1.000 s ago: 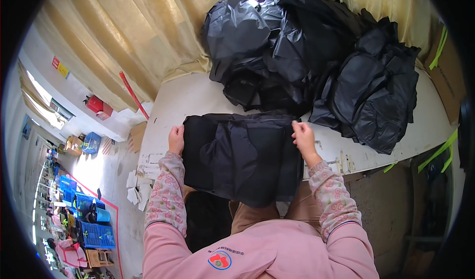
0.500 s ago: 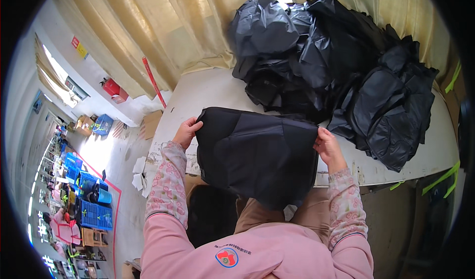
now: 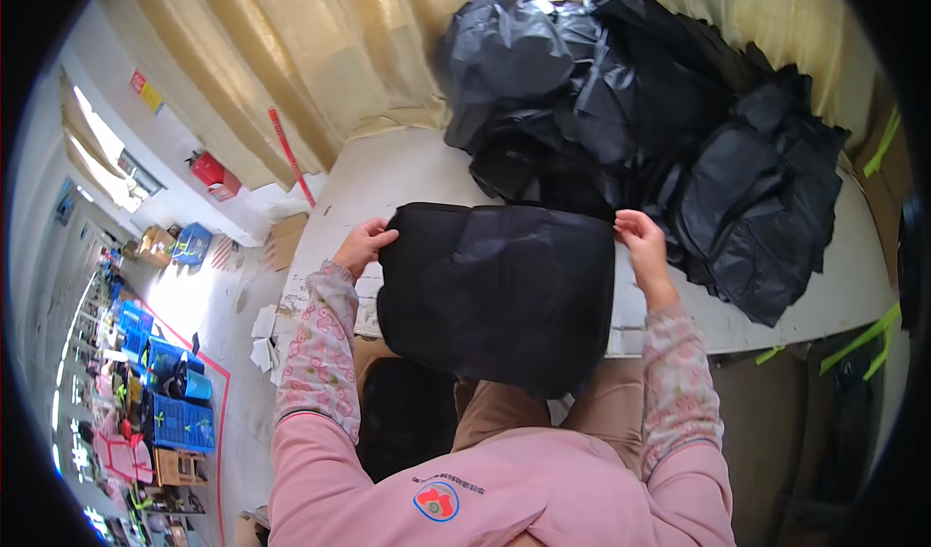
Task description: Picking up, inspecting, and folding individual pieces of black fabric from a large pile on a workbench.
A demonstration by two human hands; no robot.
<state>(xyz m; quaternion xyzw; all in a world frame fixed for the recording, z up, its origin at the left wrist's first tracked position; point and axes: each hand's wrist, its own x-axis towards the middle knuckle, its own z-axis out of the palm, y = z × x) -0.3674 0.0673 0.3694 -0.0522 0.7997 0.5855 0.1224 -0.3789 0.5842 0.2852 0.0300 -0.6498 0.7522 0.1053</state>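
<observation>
A black fabric piece (image 3: 495, 295) with rounded corners and a stitched edge hangs spread out in front of me, over the near edge of the table. Its upper left corner is pinched between the thumb and fingers of my left hand (image 3: 365, 244). At the upper right corner, my right hand (image 3: 643, 246) grips the edge with its fingertips. A few soft folds cross its face, and its lower edge hangs above my lap. Beyond it, a large heap of crumpled, slightly shiny black sheet pieces (image 3: 669, 81) covers the back and right of the table.
The worn white table (image 3: 383, 174) stands against beige curtains (image 3: 291, 52). Below its edge at left is a dark black item (image 3: 407, 416) beside my legs. Blue crates (image 3: 182, 421) line the left floor. Green tape strips (image 3: 863, 338) hang at right.
The fabric piece has become flatter and smoother across its top right, where a fold showed before. Both hands have shifted slightly up and left in view, still holding its corners.
</observation>
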